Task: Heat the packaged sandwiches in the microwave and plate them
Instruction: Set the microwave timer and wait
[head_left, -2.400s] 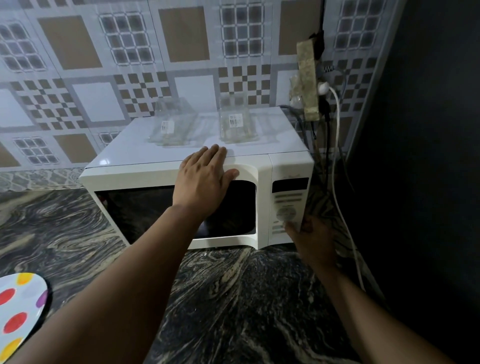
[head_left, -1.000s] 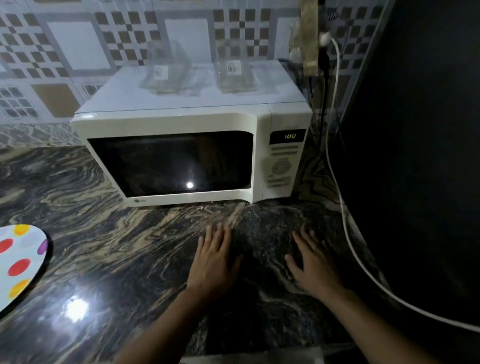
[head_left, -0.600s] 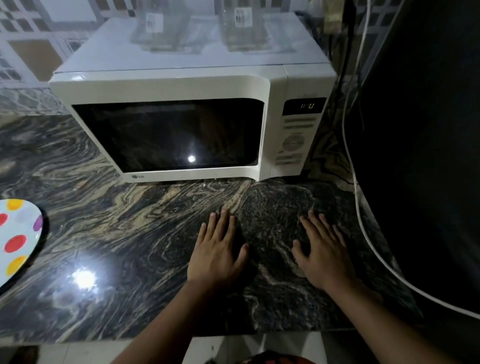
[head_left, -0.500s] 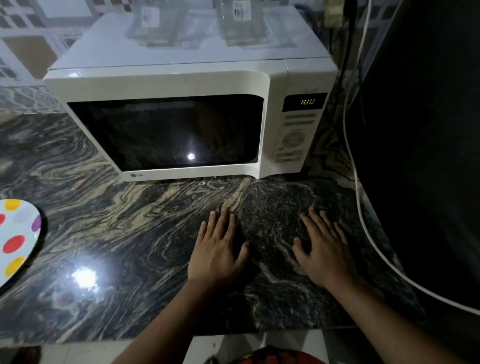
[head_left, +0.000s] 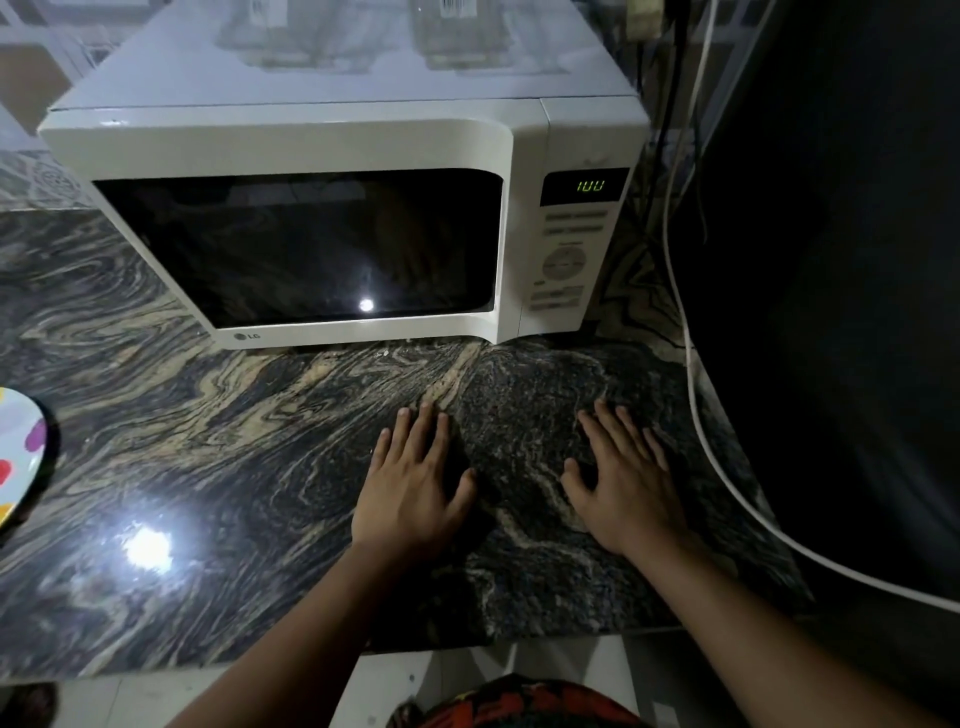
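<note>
The left hand (head_left: 410, 486) lies flat, palm down, on the dark polished stone counter with cream swirls (head_left: 218, 441), fingers stretched and slightly spread; it holds nothing. The right hand (head_left: 626, 480) lies just beside it in the same way, fully open, with the thumb pointing toward the left hand, and it also grips nothing. A strip of bare counter separates the two hands.

Beyond the fingertips of both hands stands the white box-shaped microwave oven with a rounded door frame (head_left: 332, 140). Its door is closed, and the dark glass window (head_left: 301, 249) is glossy and shows only a small bright reflection, so what is inside cannot be seen. Ahead of the right hand, the small display (head_left: 587, 186) glows with green digits that are hard to read exactly, and the pale buttons below it are blurred.

On top of the microwave, farther away than the hands can reach flat, sit two clear plastic packages with white labels (head_left: 457, 31); the upper edge cuts them off, and their contents are not clear.

Far to the left of the left hand, a white round plate with coloured spots (head_left: 15, 457) is half cut by the edge. To the right of the right hand, a white cable (head_left: 691, 384) curves along the counter edge beside a black surface.
</note>
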